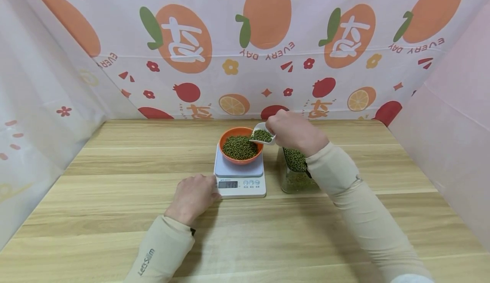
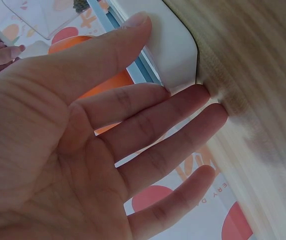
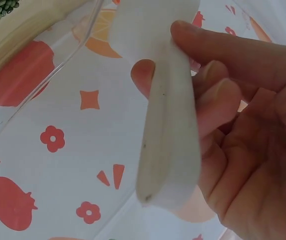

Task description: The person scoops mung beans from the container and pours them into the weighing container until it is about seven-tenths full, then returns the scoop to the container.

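Note:
My right hand (image 1: 295, 132) grips a white scoop (image 3: 170, 125) by its handle, thumb and fingers around it. The scoop carries green mung beans (image 1: 262, 136), its lip over the right rim of an orange bowl (image 1: 240, 162). More mung beans (image 1: 240, 147) fill much of that bowl, which sits on a white digital kitchen scale (image 1: 245, 194) with a lit display (image 1: 228, 185). At the scale's front left corner is my left hand (image 1: 193, 196); in the left wrist view its thumb lies against the scale's edge and its other fingers extend beside it.
A clear container (image 1: 294, 184) of mung beans stands right of the scale, partly hidden by my right forearm. The wooden table (image 1: 115, 215) meets a fruit-printed cloth (image 1: 214, 79) at the back.

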Demonstrator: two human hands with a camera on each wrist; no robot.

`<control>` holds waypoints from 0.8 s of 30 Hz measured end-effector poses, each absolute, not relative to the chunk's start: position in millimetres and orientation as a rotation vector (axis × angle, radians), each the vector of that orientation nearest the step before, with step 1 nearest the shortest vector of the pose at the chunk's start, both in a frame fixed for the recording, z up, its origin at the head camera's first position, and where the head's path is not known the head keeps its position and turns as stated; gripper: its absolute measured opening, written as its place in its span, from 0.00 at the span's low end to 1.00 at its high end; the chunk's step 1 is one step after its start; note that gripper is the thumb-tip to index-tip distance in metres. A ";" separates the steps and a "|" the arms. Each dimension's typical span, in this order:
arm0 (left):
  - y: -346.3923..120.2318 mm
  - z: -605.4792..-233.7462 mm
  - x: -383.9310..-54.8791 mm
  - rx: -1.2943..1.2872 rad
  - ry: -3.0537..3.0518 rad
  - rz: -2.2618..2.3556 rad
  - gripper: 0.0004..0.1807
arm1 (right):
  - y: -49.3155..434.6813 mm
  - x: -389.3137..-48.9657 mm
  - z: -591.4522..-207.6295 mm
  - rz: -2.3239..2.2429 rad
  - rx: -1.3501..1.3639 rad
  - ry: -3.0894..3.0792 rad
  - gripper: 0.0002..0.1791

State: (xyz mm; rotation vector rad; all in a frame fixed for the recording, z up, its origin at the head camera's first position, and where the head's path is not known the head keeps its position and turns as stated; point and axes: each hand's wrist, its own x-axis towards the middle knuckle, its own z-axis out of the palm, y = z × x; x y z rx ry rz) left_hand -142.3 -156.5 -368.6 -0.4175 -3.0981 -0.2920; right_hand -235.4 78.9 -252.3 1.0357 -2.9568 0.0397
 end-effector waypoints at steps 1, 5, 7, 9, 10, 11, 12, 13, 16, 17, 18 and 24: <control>-156.4 -368.7 -142.3 -0.417 -3.098 -0.291 0.14 | 77.9 -235.3 -252.4 0.020 1.035 -2.955 0.08; -156.6 -368.8 -141.8 -0.416 -3.099 -0.292 0.14 | 75.0 -234.3 -252.6 -0.048 1.047 -2.926 0.07; -156.7 -368.8 -141.5 -0.416 -3.098 -0.295 0.14 | 73.8 -233.7 -252.3 -0.074 1.055 -2.905 0.08; -156.7 -368.7 -141.3 -0.416 -3.097 -0.297 0.14 | 72.6 -233.2 -252.3 -0.081 1.056 -2.892 0.08; -156.7 -368.7 -141.2 -0.415 -3.098 -0.299 0.14 | 72.0 -233.2 -252.4 -0.081 1.057 -2.883 0.09; -156.7 -368.6 -141.1 -0.414 -3.099 -0.301 0.14 | 71.3 -233.2 -252.6 -0.083 1.058 -2.873 0.09; -156.7 -368.6 -141.0 -0.414 -3.099 -0.299 0.14 | 70.7 -233.3 -252.9 -0.083 1.057 -2.867 0.09; -156.7 -368.6 -141.0 -0.413 -3.099 -0.300 0.14 | 70.1 -233.2 -253.1 -0.086 1.054 -2.863 0.09; -156.6 -368.8 -141.2 -0.410 -3.104 -0.297 0.14 | 69.1 -232.7 -253.9 -0.097 1.054 -2.835 0.10; -156.6 -368.8 -141.3 -0.410 -3.106 -0.294 0.14 | 68.9 -232.5 -254.2 -0.107 1.056 -2.822 0.10; -156.5 -368.9 -141.4 -0.412 -3.106 -0.289 0.14 | 68.8 -232.0 -254.3 -0.117 1.056 -2.809 0.10; -156.6 -369.0 -141.7 -0.416 -3.109 -0.272 0.15 | 68.3 -230.0 -254.2 -0.165 1.073 -2.733 0.09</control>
